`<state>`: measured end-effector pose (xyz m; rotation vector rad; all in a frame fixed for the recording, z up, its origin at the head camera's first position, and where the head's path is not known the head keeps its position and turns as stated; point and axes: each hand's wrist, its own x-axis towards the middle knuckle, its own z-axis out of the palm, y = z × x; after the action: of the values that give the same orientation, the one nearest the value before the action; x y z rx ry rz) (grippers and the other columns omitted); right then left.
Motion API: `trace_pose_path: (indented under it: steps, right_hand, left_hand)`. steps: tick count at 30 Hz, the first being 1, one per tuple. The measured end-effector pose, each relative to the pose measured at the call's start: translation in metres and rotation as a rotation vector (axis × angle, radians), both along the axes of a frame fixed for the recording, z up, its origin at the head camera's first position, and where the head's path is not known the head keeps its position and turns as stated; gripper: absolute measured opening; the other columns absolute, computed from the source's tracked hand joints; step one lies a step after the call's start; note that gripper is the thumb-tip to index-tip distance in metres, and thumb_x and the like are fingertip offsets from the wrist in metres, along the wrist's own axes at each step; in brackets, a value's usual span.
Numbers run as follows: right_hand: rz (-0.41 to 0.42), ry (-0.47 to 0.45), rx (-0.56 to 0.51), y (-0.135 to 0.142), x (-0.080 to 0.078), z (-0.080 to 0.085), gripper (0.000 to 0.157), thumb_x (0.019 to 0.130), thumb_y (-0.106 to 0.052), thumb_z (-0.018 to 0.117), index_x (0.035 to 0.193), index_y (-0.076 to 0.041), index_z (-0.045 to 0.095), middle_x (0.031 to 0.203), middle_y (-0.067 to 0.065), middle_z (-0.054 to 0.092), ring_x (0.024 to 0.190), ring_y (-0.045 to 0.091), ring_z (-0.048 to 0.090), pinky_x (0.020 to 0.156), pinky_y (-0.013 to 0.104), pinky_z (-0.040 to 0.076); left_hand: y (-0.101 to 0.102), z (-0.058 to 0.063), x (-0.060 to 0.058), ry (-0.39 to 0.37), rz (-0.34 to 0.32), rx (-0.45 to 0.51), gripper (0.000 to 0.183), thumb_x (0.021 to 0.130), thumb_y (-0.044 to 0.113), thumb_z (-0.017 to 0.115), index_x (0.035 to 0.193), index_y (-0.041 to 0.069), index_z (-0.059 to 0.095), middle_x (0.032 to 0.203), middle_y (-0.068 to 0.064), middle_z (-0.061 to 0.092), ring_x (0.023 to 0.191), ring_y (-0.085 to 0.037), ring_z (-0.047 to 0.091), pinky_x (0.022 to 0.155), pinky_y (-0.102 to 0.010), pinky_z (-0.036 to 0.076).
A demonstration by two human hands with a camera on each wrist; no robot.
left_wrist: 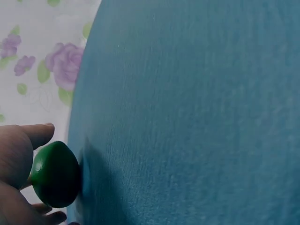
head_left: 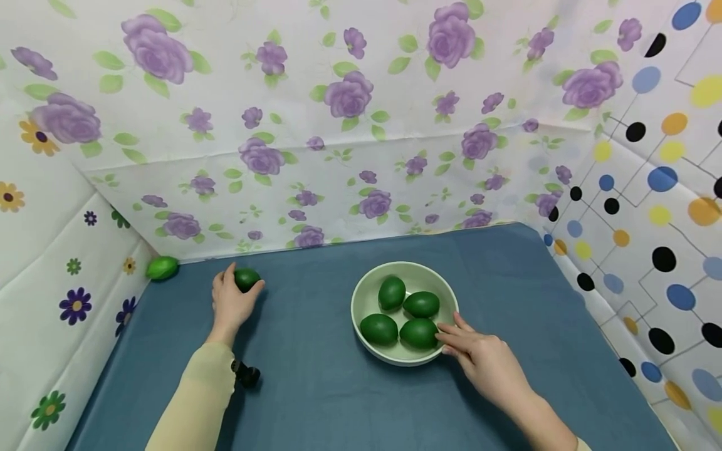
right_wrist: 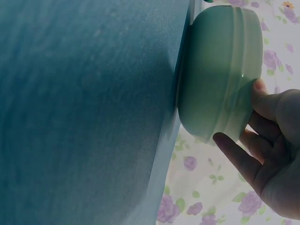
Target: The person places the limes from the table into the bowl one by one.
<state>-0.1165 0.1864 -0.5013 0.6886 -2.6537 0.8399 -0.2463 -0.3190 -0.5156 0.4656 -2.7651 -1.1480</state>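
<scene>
My left hand (head_left: 234, 302) is at a dark green avocado (head_left: 246, 279) near the back left, thumb on one side and fingers on the other. In the left wrist view the thumb is straight, with a small gap to this avocado (left_wrist: 56, 174). My right hand (head_left: 486, 363) holds the near right rim of a pale green bowl (head_left: 361, 282). From the right wrist, the thumb lies on the rim outside, one finger reaches down the bowl's wall (right_wrist: 213, 70), and other fingertips are hidden behind the rim. Several dark green avocados (head_left: 419, 333) lie inside the bowl.
A brighter green, lime-like fruit (head_left: 162, 268) lies in the back left corner against the cloth. A blue cloth (head_left: 316, 388) covers the table. Flower-print sheets (head_left: 338, 156) rise behind and at the left, a dotted sheet (head_left: 648, 219) at the right.
</scene>
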Motion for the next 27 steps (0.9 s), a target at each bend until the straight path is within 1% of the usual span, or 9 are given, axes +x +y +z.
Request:
trace_pose_path:
  steps: [5,7,12,17,20,27]
  right_hand:
    - [-0.007,-0.03,-0.005,-0.0011,-0.0007,0.0001,0.033,0.093,-0.014,0.085,0.125,-0.014,0.082,0.136,0.0,0.073,0.135,0.03,0.061,0.087,0.047,0.063]
    - [-0.012,-0.037,-0.009,-0.001,-0.0008,0.0001,0.034,0.093,-0.014,0.085,0.127,-0.015,0.082,0.136,0.0,0.073,0.135,0.029,0.061,0.087,0.047,0.063]
    - [-0.017,-0.039,-0.019,-0.0003,-0.0008,-0.0002,0.034,0.093,-0.015,0.084,0.128,-0.017,0.081,0.136,-0.002,0.073,0.135,0.029,0.061,0.087,0.047,0.063]
    - [-0.014,-0.036,-0.022,0.0007,-0.0004,-0.0006,0.033,0.093,-0.014,0.085,0.125,-0.018,0.083,0.136,-0.003,0.073,0.136,0.029,0.061,0.087,0.047,0.063]
    - [-0.013,-0.039,-0.026,0.001,-0.0005,-0.0007,0.033,0.093,-0.014,0.085,0.125,-0.018,0.083,0.136,-0.002,0.073,0.136,0.029,0.061,0.087,0.047,0.064]
    - [-0.017,-0.039,-0.032,0.0015,-0.0011,-0.001,0.034,0.092,-0.014,0.085,0.126,-0.018,0.083,0.135,-0.001,0.073,0.135,0.029,0.061,0.087,0.047,0.063]
  left_hand:
    - [-0.0028,-0.0001,-0.0028,-0.008,-0.008,-0.025,0.081,0.108,0.033,0.066,0.17,0.004,0.024,0.166,-0.035,0.022,0.146,-0.056,0.032,0.111,-0.072,0.038]
    - [-0.004,0.0,-0.0031,-0.001,-0.009,-0.032,0.077,0.108,0.032,0.065,0.169,0.003,0.028,0.164,-0.035,0.026,0.144,-0.056,0.036,0.11,-0.072,0.04]
    - [-0.005,0.0003,-0.0029,0.017,0.002,-0.035,0.073,0.107,0.029,0.067,0.168,0.004,0.033,0.162,-0.034,0.031,0.14,-0.055,0.041,0.109,-0.071,0.042]
    - [-0.0027,-0.001,-0.0021,0.036,0.043,-0.01,0.073,0.105,0.028,0.072,0.166,0.006,0.039,0.16,-0.032,0.034,0.138,-0.054,0.042,0.109,-0.071,0.042]
    - [-0.0019,-0.0013,-0.002,0.039,0.062,-0.002,0.074,0.104,0.029,0.073,0.166,0.006,0.039,0.159,-0.032,0.034,0.138,-0.054,0.042,0.11,-0.071,0.041]
    - [-0.0017,-0.0026,-0.0033,0.034,0.08,0.01,0.079,0.103,0.028,0.075,0.167,0.005,0.035,0.16,-0.033,0.033,0.14,-0.055,0.039,0.111,-0.071,0.039]
